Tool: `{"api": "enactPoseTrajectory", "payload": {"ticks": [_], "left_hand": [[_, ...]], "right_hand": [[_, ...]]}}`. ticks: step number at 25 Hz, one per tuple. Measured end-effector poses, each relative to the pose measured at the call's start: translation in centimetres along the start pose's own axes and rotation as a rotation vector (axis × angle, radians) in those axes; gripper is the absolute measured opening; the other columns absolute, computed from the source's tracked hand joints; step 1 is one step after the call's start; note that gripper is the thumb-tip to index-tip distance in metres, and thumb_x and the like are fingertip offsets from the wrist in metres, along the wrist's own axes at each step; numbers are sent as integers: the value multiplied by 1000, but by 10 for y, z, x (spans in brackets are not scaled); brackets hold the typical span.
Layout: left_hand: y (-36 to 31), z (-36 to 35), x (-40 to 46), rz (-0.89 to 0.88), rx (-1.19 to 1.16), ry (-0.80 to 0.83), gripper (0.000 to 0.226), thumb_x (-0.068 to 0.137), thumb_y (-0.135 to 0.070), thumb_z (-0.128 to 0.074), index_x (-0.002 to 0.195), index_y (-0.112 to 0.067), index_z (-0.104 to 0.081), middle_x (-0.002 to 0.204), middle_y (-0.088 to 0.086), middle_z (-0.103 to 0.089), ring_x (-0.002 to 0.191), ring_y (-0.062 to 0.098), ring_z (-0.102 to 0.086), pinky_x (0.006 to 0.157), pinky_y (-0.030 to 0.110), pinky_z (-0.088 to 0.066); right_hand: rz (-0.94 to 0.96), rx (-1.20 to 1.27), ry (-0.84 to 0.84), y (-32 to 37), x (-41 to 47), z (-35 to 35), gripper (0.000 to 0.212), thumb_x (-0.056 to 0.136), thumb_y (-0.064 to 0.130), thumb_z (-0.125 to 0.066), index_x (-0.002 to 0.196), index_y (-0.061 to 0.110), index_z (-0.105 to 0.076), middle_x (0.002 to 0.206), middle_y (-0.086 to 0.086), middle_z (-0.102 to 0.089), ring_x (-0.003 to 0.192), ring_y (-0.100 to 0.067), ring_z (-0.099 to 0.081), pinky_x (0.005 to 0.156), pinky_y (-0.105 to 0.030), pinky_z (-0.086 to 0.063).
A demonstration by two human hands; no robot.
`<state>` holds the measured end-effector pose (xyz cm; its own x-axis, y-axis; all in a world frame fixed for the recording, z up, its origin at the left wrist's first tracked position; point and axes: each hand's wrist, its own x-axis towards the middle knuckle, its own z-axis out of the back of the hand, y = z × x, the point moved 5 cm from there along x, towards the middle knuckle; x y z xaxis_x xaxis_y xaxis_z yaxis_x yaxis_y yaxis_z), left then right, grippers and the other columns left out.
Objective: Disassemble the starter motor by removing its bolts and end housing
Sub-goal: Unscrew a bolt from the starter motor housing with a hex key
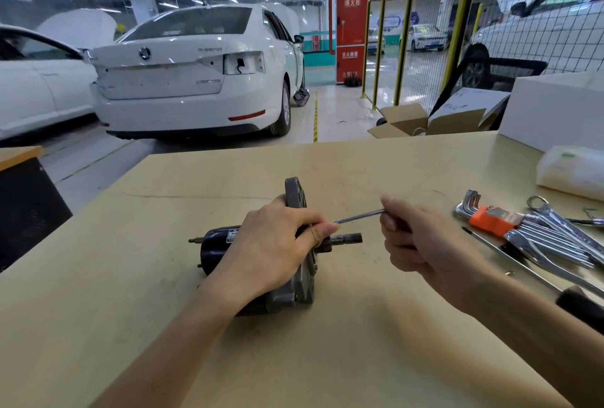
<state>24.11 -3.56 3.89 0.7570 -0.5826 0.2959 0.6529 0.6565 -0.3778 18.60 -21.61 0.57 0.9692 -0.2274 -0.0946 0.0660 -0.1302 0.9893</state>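
The starter motor [261, 254] is laid on its side near the middle of the tabletop [376, 342], its dark round body pointing toward the left edge and its shaft [348, 239] toward the right. It is gripped by the left hand [277, 250], which is wrapped over the grey end housing [299, 231]. A thin metal rod [358, 215] is pinched in the closed right hand [421, 237], with its tip brought against the housing by the left fingertips. A set of hex keys [510, 228] in an orange holder and several wrenches [568, 231] are spread toward the right edge.
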Motion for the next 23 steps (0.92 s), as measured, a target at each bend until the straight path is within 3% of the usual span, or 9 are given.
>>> {"api": "enactPoseTrajectory", "payload": {"ticks": [2,6,12,16,20,23], "left_hand": [[-1,0,0,6,9,5,31,92,-61,-44,94,-44,-70,85,-12,-48,76,4,-47,61,11,-29],[-3,0,1,9,46,16,36,92,-62,-42,100,-43,-71,90,-6,-51,84,14,-51,66,26,-33],[-3,0,0,-4,33,17,30,93,-61,-42,93,-45,-68,85,-10,-47,76,5,-45,62,10,-27],[-3,1,1,-25,-1,23,40,84,-70,-34,87,-46,-66,83,-14,-47,75,0,-45,60,11,-29],[-2,1,0,-30,-15,24,46,78,-71,-32,88,-45,-69,82,-14,-48,76,0,-46,60,11,-29],[-2,2,0,-35,-30,33,42,77,-72,-32,82,-47,-65,82,-13,-50,77,0,-48,61,11,-31]], "right_hand": [[-2,-13,-5,-4,0,-3,46,102,27,-43,57,17,-40,53,4,-21,42,-10,-15,36,-19,-14],[-10,46,27,-8,-2,-6,45,101,21,-42,55,18,-42,55,3,-20,42,-9,-14,38,-20,-13],[49,23,68,-6,-3,-6,50,103,26,-42,55,17,-50,57,1,-23,46,-11,-19,41,-20,-19],[124,-49,98,-3,-4,-3,48,103,29,-42,58,16,-54,54,1,-34,47,-13,-29,44,-18,-29],[203,-158,151,-6,-4,1,42,103,32,-40,67,14,-51,59,-1,-38,55,-16,-33,56,-27,-26],[337,-304,201,-2,-6,2,44,104,39,-37,72,13,-52,59,2,-45,57,-15,-41,57,-21,-33]]}}
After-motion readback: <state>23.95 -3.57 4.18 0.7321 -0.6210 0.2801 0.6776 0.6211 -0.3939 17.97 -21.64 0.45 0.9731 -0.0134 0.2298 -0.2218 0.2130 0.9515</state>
